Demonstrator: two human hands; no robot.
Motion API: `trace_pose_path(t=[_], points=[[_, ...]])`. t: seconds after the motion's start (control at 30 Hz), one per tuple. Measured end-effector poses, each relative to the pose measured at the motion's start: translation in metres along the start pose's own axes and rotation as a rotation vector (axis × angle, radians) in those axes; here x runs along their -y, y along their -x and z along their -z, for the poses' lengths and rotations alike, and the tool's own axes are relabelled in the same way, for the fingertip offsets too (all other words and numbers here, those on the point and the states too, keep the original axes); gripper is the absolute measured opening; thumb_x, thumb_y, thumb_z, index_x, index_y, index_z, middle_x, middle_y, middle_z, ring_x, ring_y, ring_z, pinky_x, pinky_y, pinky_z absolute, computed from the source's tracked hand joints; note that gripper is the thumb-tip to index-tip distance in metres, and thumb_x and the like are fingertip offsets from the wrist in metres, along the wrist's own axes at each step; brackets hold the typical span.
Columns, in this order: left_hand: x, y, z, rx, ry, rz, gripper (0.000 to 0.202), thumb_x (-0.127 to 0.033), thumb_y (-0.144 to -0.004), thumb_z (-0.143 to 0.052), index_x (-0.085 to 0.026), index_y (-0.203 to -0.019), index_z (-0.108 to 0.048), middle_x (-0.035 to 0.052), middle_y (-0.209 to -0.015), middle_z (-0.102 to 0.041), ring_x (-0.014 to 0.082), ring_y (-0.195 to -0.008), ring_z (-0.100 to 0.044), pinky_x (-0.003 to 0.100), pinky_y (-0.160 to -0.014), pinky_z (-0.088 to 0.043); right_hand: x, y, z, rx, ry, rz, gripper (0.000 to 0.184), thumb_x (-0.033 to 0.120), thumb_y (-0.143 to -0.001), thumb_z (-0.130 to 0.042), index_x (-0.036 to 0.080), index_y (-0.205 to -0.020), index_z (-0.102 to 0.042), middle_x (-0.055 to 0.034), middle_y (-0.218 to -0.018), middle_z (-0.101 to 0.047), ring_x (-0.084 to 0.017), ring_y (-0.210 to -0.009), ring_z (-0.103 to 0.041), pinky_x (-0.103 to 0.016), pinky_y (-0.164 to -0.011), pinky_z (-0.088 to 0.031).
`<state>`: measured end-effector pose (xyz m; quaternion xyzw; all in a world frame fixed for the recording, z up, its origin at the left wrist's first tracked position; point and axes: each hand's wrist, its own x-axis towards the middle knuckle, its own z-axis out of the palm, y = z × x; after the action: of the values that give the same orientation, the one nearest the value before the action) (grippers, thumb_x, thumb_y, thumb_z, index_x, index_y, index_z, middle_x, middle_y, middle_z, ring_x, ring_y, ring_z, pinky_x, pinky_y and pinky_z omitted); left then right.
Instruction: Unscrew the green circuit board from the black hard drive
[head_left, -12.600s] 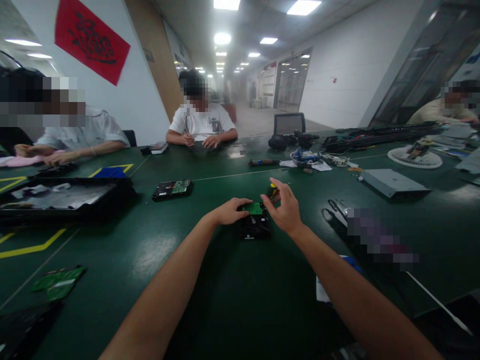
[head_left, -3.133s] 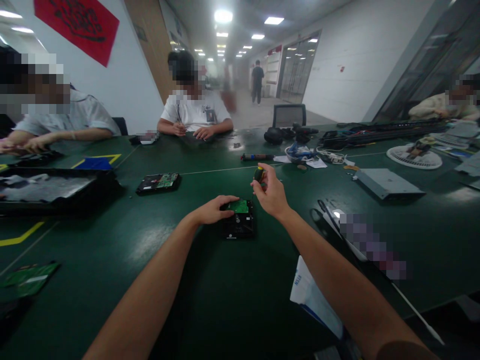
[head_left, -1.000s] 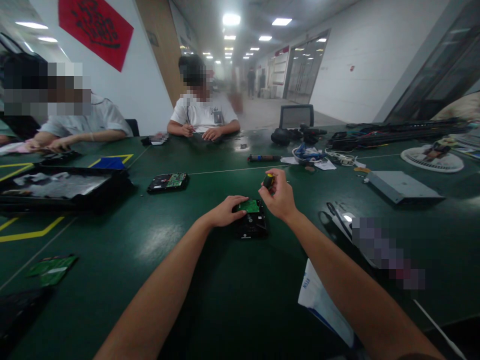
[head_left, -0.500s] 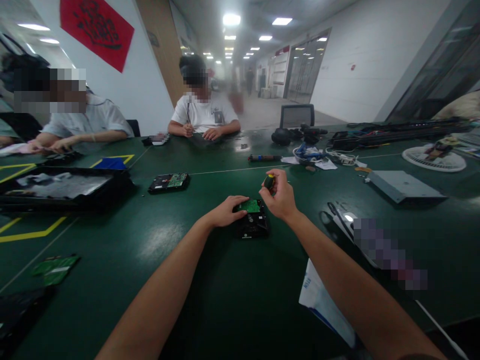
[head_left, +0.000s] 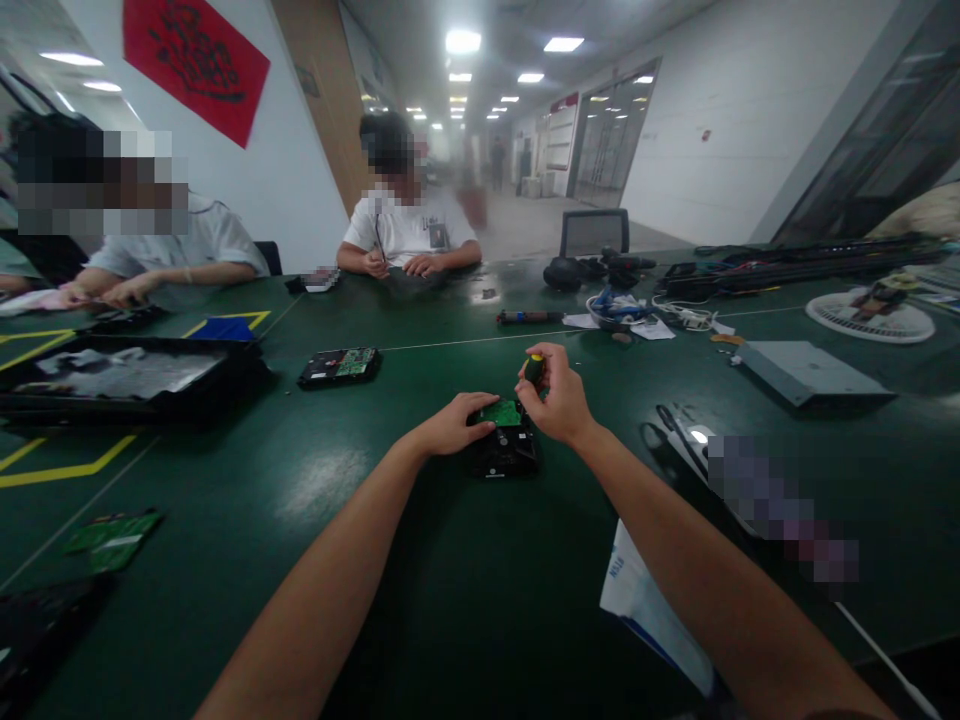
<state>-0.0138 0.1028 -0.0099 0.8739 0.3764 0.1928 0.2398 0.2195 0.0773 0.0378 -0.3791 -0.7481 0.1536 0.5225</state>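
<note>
A black hard drive point(head_left: 504, 455) with a green circuit board point(head_left: 502, 412) on its upper side lies on the table in front of me. My left hand point(head_left: 455, 424) grips it from the left, thumb on the near side of the board and fingers along the far edge. In my right hand point(head_left: 556, 395) is a screwdriver point(head_left: 534, 368) with a dark handle and yellow top, held upright over the drive's right edge. Its tip is hidden, so I cannot tell whether it touches a screw.
Another hard drive point(head_left: 339, 366) lies to the left, near a large black tray point(head_left: 135, 385). Loose green boards point(head_left: 116, 535) sit nearer me. A grey metal box point(head_left: 810, 372) and a white packet point(head_left: 652, 610) are on the right. Two people sit across the table.
My right hand has shifted slightly down and left, and the screwdriver now stands more upright. My left hand stays on the hard drive.
</note>
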Motion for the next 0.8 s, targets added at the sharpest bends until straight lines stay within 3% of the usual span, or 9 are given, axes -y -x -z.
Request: trace_pose_path(t=[0.5, 0.8], points=[[0.008, 0.0, -0.004, -0.014, 0.007, -0.014, 0.062, -0.042, -0.092, -0.06, -0.022, -0.149, -0.045, 0.0099, -0.15, -0.05, 0.0292, -0.14, -0.043, 0.048, -0.119, -0.031, 0.017, 0.0, 0.004, 0.184, 0.036, 0.093, 0.047, 0.014, -0.086, -0.055, 0.027, -0.129, -0.039, -0.0037, -0.102, -0.066, -0.017, -0.074, -0.065, -0.033, -0.071, -0.054], [0.008, 0.0, -0.003, -0.018, 0.014, -0.032, 0.061, -0.042, -0.092, -0.06, -0.023, -0.148, -0.047, 0.0096, -0.149, -0.052, 0.0291, -0.139, -0.044, 0.049, -0.119, -0.032, 0.016, 0.0, 0.006, 0.179, 0.02, 0.11, 0.041, 0.018, -0.09, -0.054, 0.025, -0.128, -0.039, -0.0047, -0.101, -0.065, -0.017, -0.075, -0.065, -0.034, -0.073, -0.054]])
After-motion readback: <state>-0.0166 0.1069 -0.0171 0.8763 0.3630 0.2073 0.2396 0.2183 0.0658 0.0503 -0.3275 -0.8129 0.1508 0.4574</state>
